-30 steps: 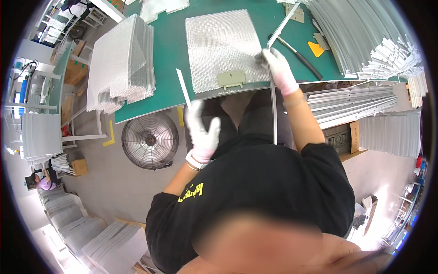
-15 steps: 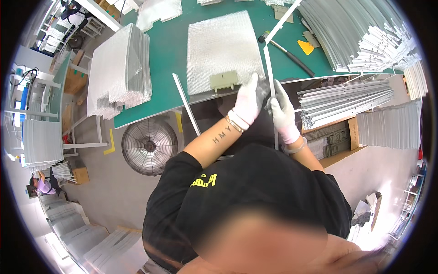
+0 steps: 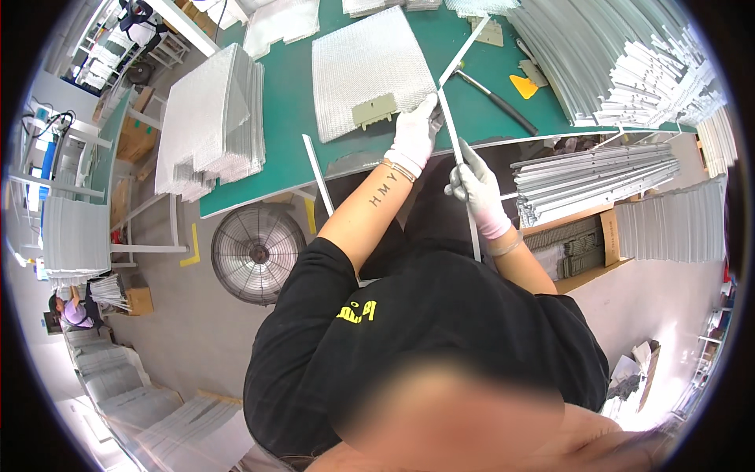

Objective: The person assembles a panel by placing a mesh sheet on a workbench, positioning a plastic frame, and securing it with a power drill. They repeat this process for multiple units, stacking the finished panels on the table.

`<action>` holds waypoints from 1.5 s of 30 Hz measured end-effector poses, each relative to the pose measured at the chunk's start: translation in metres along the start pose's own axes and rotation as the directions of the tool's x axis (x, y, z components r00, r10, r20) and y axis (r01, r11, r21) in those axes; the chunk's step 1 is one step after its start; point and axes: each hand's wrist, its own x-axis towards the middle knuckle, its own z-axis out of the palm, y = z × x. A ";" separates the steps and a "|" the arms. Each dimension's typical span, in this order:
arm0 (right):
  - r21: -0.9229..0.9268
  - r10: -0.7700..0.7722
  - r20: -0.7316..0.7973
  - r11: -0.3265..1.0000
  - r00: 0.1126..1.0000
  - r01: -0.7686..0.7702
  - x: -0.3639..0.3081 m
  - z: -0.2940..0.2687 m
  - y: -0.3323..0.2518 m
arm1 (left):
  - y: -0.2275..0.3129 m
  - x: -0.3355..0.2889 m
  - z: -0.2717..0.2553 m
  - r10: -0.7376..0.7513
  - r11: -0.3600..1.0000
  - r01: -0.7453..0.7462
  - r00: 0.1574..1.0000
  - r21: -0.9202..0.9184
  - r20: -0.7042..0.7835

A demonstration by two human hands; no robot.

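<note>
green tabletop (image 3: pixel 287 94): your right hand (image 3: pixel 478 189) clasps a strip (image 3: pixel 448 122); your left hand (image 3: pixel 415 132), grip unclear, may bend mesh (image 3: pixel 370 63) by overpressing.

Head-worn fisheye; close, looking downward

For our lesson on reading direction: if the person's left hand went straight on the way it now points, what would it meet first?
Probably the bent white strip, near its bend; depth is unclear, so the left hand might pass above.
</note>
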 end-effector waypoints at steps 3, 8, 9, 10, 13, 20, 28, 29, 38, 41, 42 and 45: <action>-0.032 0.003 0.038 0.999 0.999 -0.002 0.001 -0.002 -0.003 | 0.001 0.007 -0.010 -0.008 0.999 0.007 1.000 0.039 0.009; -0.153 0.013 0.054 0.988 0.998 -0.005 0.019 -0.003 -0.012 | -0.001 0.000 -0.004 0.017 0.996 -0.011 0.997 0.089 -0.069; -0.168 0.025 0.062 0.986 0.998 -0.014 0.022 -0.001 -0.014 | 0.002 -0.001 -0.003 0.015 0.997 -0.010 0.997 0.073 -0.070; -0.184 0.040 0.070 0.983 0.997 -0.026 0.023 0.001 -0.017 | 0.004 0.000 -0.005 0.013 0.998 -0.009 0.997 0.055 -0.074; -0.161 0.046 0.092 0.986 0.995 -0.031 0.027 0.003 -0.014 | 0.010 0.008 -0.008 0.021 1.000 -0.022 0.999 -0.003 -0.049; -0.171 0.027 0.039 0.985 0.999 -0.020 0.014 0.018 -0.006 | 0.001 0.006 -0.008 0.121 0.989 -0.122 0.992 -0.078 -0.016; -0.217 0.019 -0.003 0.976 1.000 -0.019 0.008 0.019 0.007 | -0.009 0.014 -0.005 0.133 0.984 -0.145 0.984 -0.102 -0.117; -0.232 0.023 0.005 0.972 1.000 -0.021 0.007 0.019 0.002 | -0.009 0.015 -0.007 0.135 0.984 -0.147 0.984 -0.103 -0.117; 0.033 -0.020 0.071 0.999 0.997 0.017 0.004 0.006 0.008 | 0.010 -0.007 0.006 0.048 0.992 -0.042 0.998 -0.123 0.045; 0.090 -0.009 0.103 0.996 0.995 -0.001 0.005 0.004 0.007 | 0.010 0.002 -0.010 0.003 0.995 0.001 0.999 -0.096 0.042; 0.110 -0.002 0.120 0.994 0.993 -0.011 0.005 0.004 0.007 | 0.008 0.004 -0.015 0.024 0.997 -0.021 0.999 -0.077 0.036; 0.088 -0.020 0.105 0.996 0.994 0.011 0.004 0.007 0.005 | 0.007 0.005 -0.013 0.093 0.996 -0.093 0.995 -0.014 0.029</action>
